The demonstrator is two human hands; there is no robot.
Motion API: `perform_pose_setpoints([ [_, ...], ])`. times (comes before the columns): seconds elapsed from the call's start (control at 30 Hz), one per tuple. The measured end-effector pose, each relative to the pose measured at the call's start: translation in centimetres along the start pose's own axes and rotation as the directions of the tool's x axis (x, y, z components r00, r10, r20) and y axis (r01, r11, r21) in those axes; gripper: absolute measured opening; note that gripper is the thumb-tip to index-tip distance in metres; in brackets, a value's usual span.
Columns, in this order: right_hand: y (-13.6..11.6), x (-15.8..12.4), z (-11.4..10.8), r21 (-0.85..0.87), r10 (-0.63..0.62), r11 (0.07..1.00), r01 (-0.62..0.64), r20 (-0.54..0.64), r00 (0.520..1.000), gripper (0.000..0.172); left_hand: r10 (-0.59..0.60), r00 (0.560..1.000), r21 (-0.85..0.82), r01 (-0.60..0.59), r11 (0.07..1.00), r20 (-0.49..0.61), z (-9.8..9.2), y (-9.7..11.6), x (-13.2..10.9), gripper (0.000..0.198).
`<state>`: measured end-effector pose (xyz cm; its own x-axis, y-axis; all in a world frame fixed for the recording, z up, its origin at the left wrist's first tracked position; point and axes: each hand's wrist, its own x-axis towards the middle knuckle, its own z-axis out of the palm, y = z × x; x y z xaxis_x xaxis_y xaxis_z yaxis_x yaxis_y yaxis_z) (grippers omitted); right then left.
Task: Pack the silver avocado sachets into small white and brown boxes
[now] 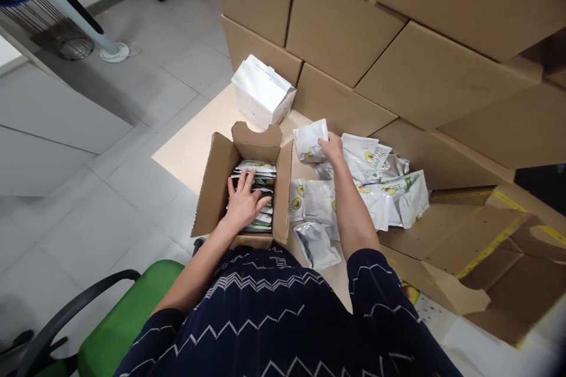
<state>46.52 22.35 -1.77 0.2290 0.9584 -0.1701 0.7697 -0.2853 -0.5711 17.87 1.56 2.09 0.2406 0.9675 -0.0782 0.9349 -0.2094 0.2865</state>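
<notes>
An open cardboard box (217, 188) stands on the table close to my body, holding a row of packed sachets (259, 168). My left hand (242, 203) lies over these sachets inside the box, its fingers spread. Right of the box, my right hand (331, 146) grips the edge of a white sachet (311, 136) printed with an avocado. Beside and behind that hand lies a loose heap of similar white sachets (369, 159). One sachet with its silvery side up (316, 244) rests near the table's front edge.
A small white carton (262, 91) stands behind the box. Stacked cardboard boxes (340, 29) form a wall at the back. To the right lies an open, empty cardboard box (495, 247). A green chair (132, 318) is at lower left.
</notes>
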Motion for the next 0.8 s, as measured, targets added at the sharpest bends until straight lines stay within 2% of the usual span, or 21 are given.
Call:
perform_pose_setpoints([
  [0.03, -0.6, -0.9, -1.0, -0.007, -0.098, 0.995, 0.098, -0.045, 0.994, 0.023, 0.003, 1.000, 0.004, -0.003, 1.000, -0.002, 0.0, 0.0, 0.0, 0.035],
  [0.1, -2.1, -3.2, -3.3, 0.001, -0.262, 0.964, 0.265, -0.161, 0.952, 0.022, 0.011, 1.000, 0.009, -0.011, 1.000, -0.012, 0.1, -0.1, -0.1, 0.037],
  [0.23, -5.9, -9.1, -8.0, 0.145, -0.417, 0.850, 0.506, -0.401, 0.816, 0.031, 0.026, 0.999, 0.000, -0.026, 1.000, -0.031, 0.4, -0.2, -0.1, 0.040],
  [0.3, -7.8, -11.7, -9.5, 0.188, -0.486, 0.776, 0.603, -0.432, 0.760, 0.035, 0.025, 0.999, -0.001, -0.025, 1.000, -0.037, 0.5, -0.3, 0.0, 0.040],
  [0.33, -8.8, -12.7, -9.8, 0.191, -0.538, 0.738, 0.647, -0.412, 0.736, 0.035, 0.025, 0.999, 0.001, -0.025, 1.000, -0.039, 0.5, -0.3, 0.0, 0.040],
  [0.37, -9.6, -13.5, -9.9, 0.183, -0.602, 0.701, 0.690, -0.366, 0.709, 0.035, 0.025, 0.999, 0.004, -0.025, 1.000, -0.040, 0.5, -0.3, 0.0, 0.040],
  [0.43, -11.2, -14.3, -8.9, 0.140, -0.742, 0.624, 0.769, -0.203, 0.639, 0.034, 0.031, 0.999, 0.012, -0.030, 0.999, -0.041, 0.5, -0.2, 0.0, 0.040],
  [0.5, -12.7, -14.4, -7.0, 0.046, -0.825, 0.565, 0.824, 0.032, 0.564, 0.034, 0.037, 0.998, 0.015, -0.036, 0.999, -0.050, 0.6, -0.2, -0.1, 0.042],
  [0.53, -13.4, -14.2, -5.9, -0.025, -0.826, 0.545, 0.838, 0.158, 0.542, 0.034, 0.037, 0.998, 0.014, -0.036, 0.999, -0.060, 0.6, -0.2, -0.2, 0.042],
  [0.6, -14.8, -13.7, -3.5, -0.188, -0.742, 0.513, 0.837, 0.392, 0.543, 0.033, 0.029, 0.995, 0.004, -0.029, 1.000, -0.090, 0.6, -0.1, -0.4, 0.041],
  [0.67, -16.2, -13.0, -1.5, -0.330, -0.576, 0.484, 0.811, 0.577, 0.579, 0.034, 0.008, 0.992, -0.015, -0.010, 1.000, -0.123, 0.6, 0.0, -0.5, 0.038],
  [0.73, -17.3, -12.3, 0.0, -0.410, -0.410, 0.466, 0.784, 0.685, 0.602, 0.036, -0.012, 0.990, -0.035, 0.007, 0.999, -0.144, 0.5, 0.1, -0.7, 0.036],
  [0.8, -18.3, -11.6, 1.2, -0.436, -0.309, 0.455, 0.776, 0.740, 0.597, 0.036, -0.021, 0.989, -0.042, 0.015, 0.999, -0.148, 0.5, 0.2, -0.7, 0.036],
])
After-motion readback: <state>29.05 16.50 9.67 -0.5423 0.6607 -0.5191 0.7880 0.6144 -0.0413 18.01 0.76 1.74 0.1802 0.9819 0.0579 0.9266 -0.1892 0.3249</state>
